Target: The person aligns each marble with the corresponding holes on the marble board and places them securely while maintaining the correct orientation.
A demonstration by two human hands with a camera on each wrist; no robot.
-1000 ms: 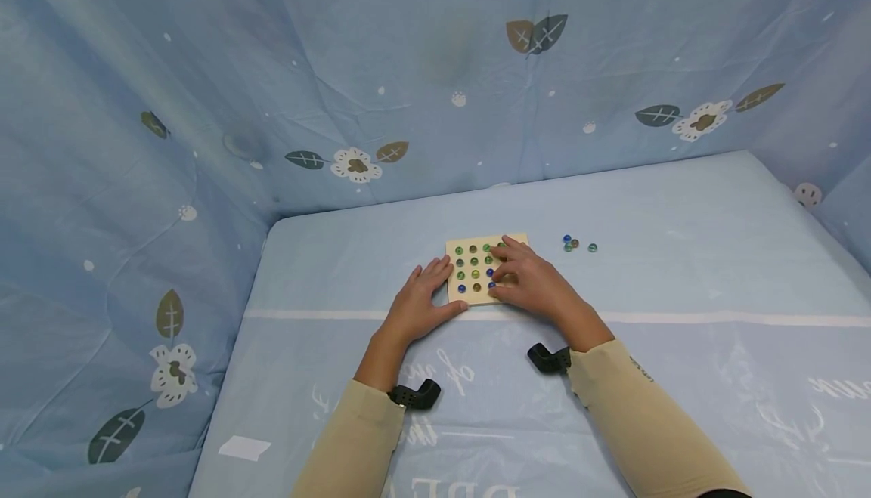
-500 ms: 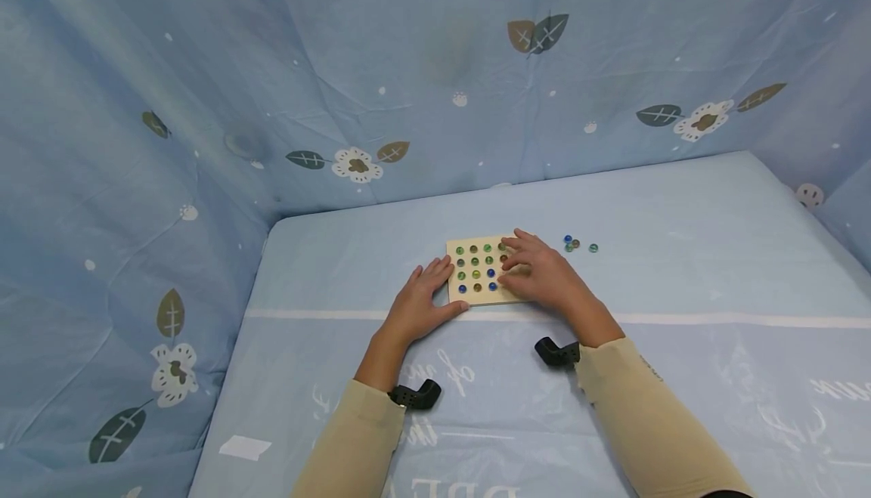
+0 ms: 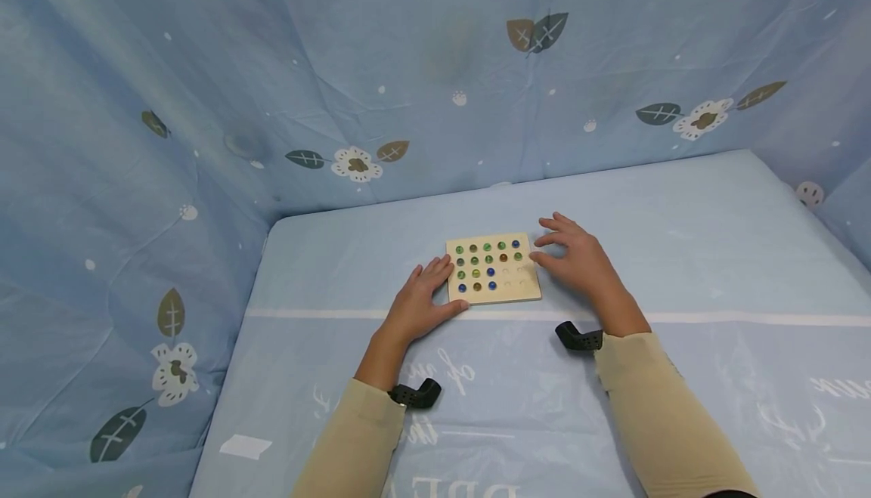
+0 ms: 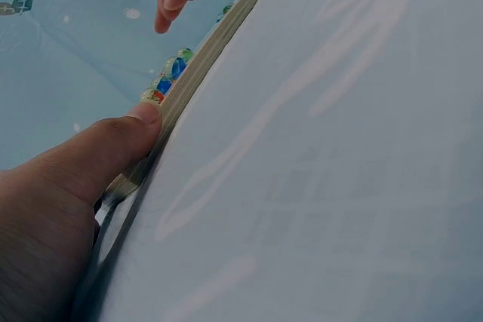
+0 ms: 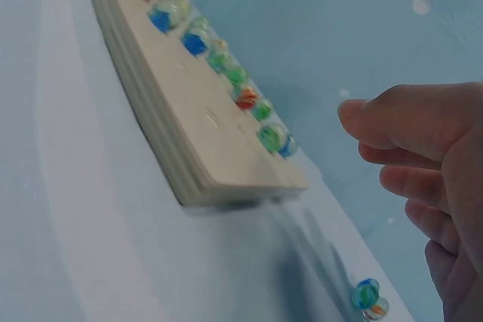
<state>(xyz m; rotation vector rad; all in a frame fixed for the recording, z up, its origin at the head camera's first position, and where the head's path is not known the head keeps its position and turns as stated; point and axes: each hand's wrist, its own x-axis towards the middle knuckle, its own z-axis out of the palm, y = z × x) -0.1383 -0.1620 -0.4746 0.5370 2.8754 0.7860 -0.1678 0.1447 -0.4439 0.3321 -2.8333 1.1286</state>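
A pale wooden board (image 3: 515,298) lies on the table, with rows of glass marbles (image 3: 488,259) in blue, green and amber sitting in its hollows. Bare hollows show at its near right. My left hand (image 3: 418,305) rests against the board's left side, fingers and thumb extended; in the left wrist view its thumb (image 4: 143,122) presses the near corner. Just past the right edge, my right hand (image 3: 574,256) hovers with fingers apart and slightly bent, nothing between them. A few loose marbles (image 5: 367,294) lie on the table beyond that hand; in the head view it hides them.
A light blue cloth with a white stripe (image 3: 714,318) and lettering covers the table (image 3: 680,226). Patterned blue curtains (image 3: 435,67) rise along the back and sides. A white paper-like patch (image 3: 246,446) lies at the front left.
My right hand has moved right and away from over the board, uncovering its right-hand marbles and bare hollows, and now covers the loose marbles. The left hand stays in place.
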